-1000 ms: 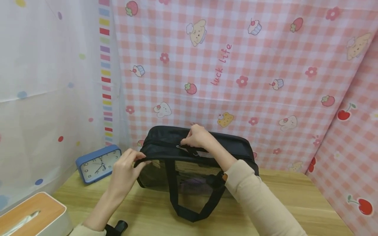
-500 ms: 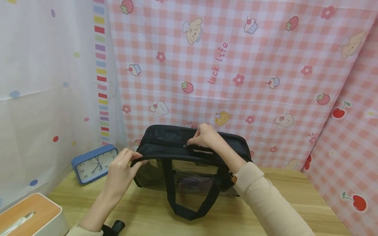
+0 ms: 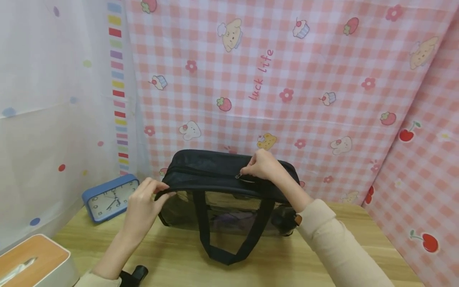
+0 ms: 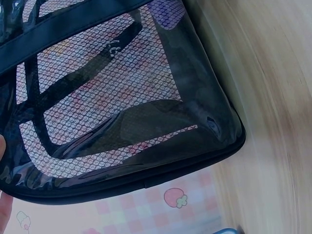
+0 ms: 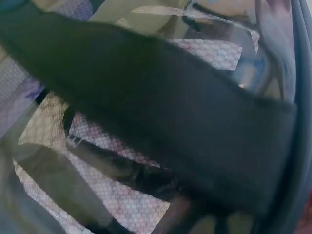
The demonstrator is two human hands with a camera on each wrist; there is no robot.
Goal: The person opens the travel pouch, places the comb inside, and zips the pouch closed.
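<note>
In the head view a black bag (image 3: 201, 163) with a see-through front stands upright on the wooden table. My left hand (image 3: 145, 203) pinches its upper left corner between thumb and fingers. On the bag's top, my right hand (image 3: 261, 165) pinches the zipper pull (image 3: 238, 176). Left of the pull the zipper is closed, while a narrow gap shows just to its right. A black carrying strap (image 3: 251, 239) hangs down in front. Something purple (image 3: 233, 219) shows through the clear panel. The left wrist view has the panel and mesh (image 4: 97, 102) close up; a dark strap (image 5: 161, 97) fills the right wrist view.
A blue alarm clock (image 3: 110, 198) stands left of the bag, near my left hand. A white tissue box (image 3: 39, 263) with a wood-look top sits at the front left. Behind the bag hangs a pink checked cloth (image 3: 229, 79), with more cloth along both sides.
My right hand has drawn the zipper pull to the right along the bag's top, and the gap has become shorter. The left hand keeps hold of the corner. The head view has shifted slightly.
</note>
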